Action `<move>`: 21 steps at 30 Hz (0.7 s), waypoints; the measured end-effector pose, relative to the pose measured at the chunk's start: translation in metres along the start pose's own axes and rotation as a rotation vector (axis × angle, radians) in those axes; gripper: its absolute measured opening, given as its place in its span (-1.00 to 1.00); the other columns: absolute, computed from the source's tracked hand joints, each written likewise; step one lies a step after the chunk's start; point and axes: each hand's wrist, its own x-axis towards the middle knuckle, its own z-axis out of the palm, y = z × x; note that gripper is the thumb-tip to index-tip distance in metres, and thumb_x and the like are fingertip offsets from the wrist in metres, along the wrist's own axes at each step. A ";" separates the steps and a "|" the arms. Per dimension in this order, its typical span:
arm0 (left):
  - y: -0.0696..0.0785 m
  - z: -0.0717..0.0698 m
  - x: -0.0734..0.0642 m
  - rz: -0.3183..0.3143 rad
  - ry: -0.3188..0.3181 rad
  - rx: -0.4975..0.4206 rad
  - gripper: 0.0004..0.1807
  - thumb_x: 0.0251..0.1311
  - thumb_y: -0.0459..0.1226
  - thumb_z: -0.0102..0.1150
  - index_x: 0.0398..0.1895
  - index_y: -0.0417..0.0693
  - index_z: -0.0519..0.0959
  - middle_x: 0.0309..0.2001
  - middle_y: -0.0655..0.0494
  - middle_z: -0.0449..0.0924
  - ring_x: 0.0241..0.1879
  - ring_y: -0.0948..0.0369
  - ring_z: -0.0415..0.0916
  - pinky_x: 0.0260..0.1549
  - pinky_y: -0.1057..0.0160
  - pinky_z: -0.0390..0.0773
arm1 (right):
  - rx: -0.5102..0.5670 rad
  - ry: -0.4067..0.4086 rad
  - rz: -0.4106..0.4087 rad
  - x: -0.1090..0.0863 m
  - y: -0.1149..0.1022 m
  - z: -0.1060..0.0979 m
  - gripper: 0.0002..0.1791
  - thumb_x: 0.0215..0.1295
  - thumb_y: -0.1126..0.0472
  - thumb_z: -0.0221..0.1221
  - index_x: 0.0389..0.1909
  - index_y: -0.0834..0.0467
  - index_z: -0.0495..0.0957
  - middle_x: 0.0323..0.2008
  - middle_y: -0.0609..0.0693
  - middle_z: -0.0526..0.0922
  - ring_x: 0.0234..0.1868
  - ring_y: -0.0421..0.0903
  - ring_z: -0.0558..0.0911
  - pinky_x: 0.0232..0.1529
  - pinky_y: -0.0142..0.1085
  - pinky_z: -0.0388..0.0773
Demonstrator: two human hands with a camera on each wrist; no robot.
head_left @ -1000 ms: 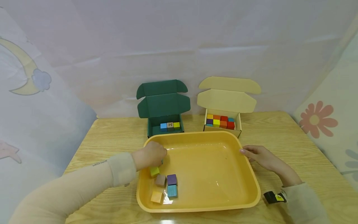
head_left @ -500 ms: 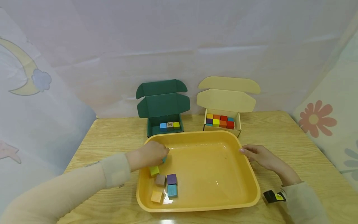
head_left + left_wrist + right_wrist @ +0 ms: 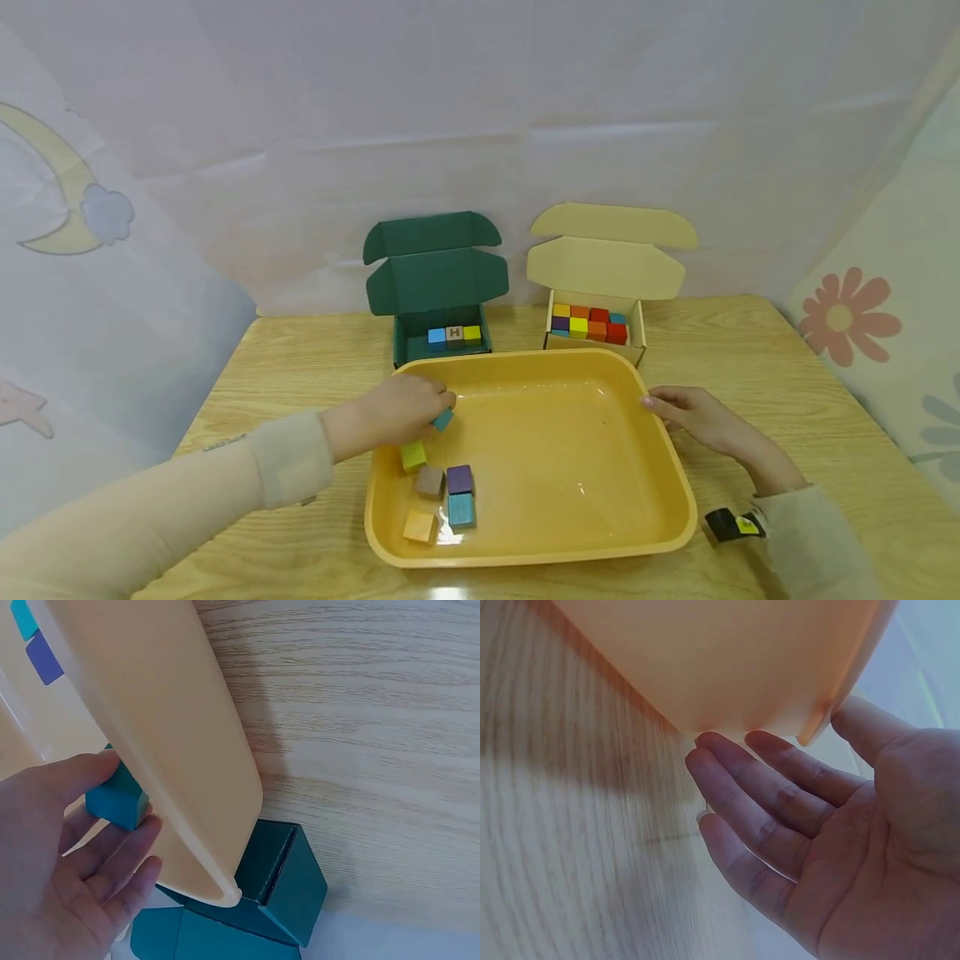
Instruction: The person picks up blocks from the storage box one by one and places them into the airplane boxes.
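Teal block (image 3: 443,419) pinched in left hand (image 3: 393,408)

The block is seen tilted in the upper left of the yellow tray (image 3: 570,467); contact with the tray floor cannot be told. It is pinched between thumb and fingers (image 3: 135,841), parted only by its width. The tray's right rim is gripped by the right hand (image 3: 693,417), its fingers loosely curved against the outer wall. Lower left in the tray, a purple block (image 3: 460,479) and an orange block (image 3: 421,527) are noted. At frame centre, a green box (image 3: 442,279) and a cream box (image 3: 603,267) are stood open on the counter (image 3: 292,358).
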 end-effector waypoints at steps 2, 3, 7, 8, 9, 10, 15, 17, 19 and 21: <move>-0.001 -0.002 -0.001 0.010 0.020 -0.014 -0.78 0.19 -0.27 0.38 -0.15 -0.10 0.59 -0.37 0.14 0.53 -0.40 0.20 0.42 -0.29 0.30 0.57 | 0.001 0.003 0.002 0.000 0.000 0.000 -0.47 0.58 0.11 -0.05 0.23 0.54 0.37 0.06 0.37 0.58 -0.16 0.01 0.67 -0.18 -0.13 0.66; -0.001 -0.003 -0.001 0.010 0.027 -0.019 -0.77 0.18 -0.26 0.39 -0.15 -0.09 0.58 -0.36 0.14 0.54 -0.39 0.20 0.42 -0.28 0.29 0.57 | 0.001 0.004 0.003 0.000 0.000 0.000 -0.47 0.58 0.11 -0.05 0.23 0.54 0.37 0.06 0.37 0.58 -0.16 0.01 0.67 -0.18 -0.13 0.66; -0.004 -0.009 -0.002 -0.029 0.030 -0.051 -0.76 0.15 -0.25 0.39 -0.16 -0.09 0.58 -0.34 0.15 0.55 -0.38 0.20 0.43 -0.28 0.28 0.58 | 0.001 0.002 0.005 0.000 0.000 0.000 -0.46 0.58 0.10 -0.04 0.23 0.53 0.37 0.06 0.37 0.58 -0.16 0.01 0.67 -0.17 -0.13 0.66; -0.005 -0.010 -0.002 -0.039 0.035 -0.054 -0.76 0.15 -0.25 0.39 -0.17 -0.09 0.58 -0.35 0.15 0.55 -0.39 0.20 0.43 -0.29 0.28 0.57 | 0.001 0.002 0.004 0.000 0.000 0.000 -0.46 0.58 0.10 -0.04 0.23 0.53 0.37 0.06 0.37 0.58 -0.15 0.01 0.67 -0.18 -0.13 0.66; -0.007 -0.012 -0.003 -0.049 0.040 -0.053 -0.76 0.14 -0.25 0.40 -0.17 -0.09 0.57 -0.35 0.15 0.55 -0.39 0.20 0.43 -0.30 0.27 0.57 | 0.000 0.002 0.002 0.000 0.000 -0.001 -0.47 0.58 0.10 -0.04 0.23 0.53 0.38 0.06 0.37 0.58 -0.14 0.01 0.66 -0.17 -0.13 0.66; -0.008 -0.014 -0.003 -0.052 0.048 -0.056 -0.76 0.14 -0.25 0.40 -0.18 -0.10 0.58 -0.36 0.14 0.55 -0.39 0.19 0.43 -0.31 0.27 0.57 | 0.000 0.002 0.002 0.000 -0.001 -0.001 -0.47 0.58 0.10 -0.04 0.22 0.52 0.38 0.06 0.37 0.58 -0.14 0.02 0.66 -0.18 -0.14 0.66; -0.014 -0.023 -0.004 -0.055 0.095 -0.044 -0.69 0.13 -0.23 0.43 -0.10 -0.12 0.61 -0.26 0.06 0.62 -0.31 0.13 0.52 -0.25 0.20 0.63 | -0.004 0.007 0.002 0.000 -0.001 -0.002 -0.47 0.58 0.10 -0.04 0.22 0.53 0.39 0.06 0.38 0.58 -0.13 0.04 0.66 -0.18 -0.14 0.66; -0.018 -0.026 -0.004 -0.074 0.098 -0.047 -0.67 0.13 -0.20 0.44 -0.07 -0.10 0.62 -0.20 0.04 0.63 -0.27 0.12 0.54 -0.23 0.18 0.64 | -0.002 0.006 0.009 0.000 -0.001 -0.002 -0.46 0.58 0.09 -0.04 0.22 0.52 0.39 0.06 0.38 0.58 -0.14 0.03 0.66 -0.17 -0.12 0.66; -0.022 -0.029 -0.004 -0.097 0.105 -0.056 -0.66 0.13 -0.19 0.45 -0.06 -0.09 0.64 -0.17 0.02 0.65 -0.25 0.11 0.56 -0.21 0.16 0.65 | 0.002 0.004 0.015 0.000 0.000 -0.001 -0.46 0.58 0.08 -0.03 0.22 0.51 0.39 0.07 0.38 0.58 -0.14 0.03 0.66 -0.16 -0.10 0.66; -0.027 -0.030 -0.003 -0.119 0.118 -0.059 -0.66 0.13 -0.18 0.44 -0.05 -0.09 0.65 -0.16 0.00 0.65 -0.25 0.10 0.57 -0.23 0.17 0.65 | 0.004 0.002 0.014 0.000 0.000 -0.001 -0.47 0.58 0.09 -0.04 0.22 0.51 0.39 0.07 0.38 0.57 -0.13 0.04 0.66 -0.15 -0.09 0.65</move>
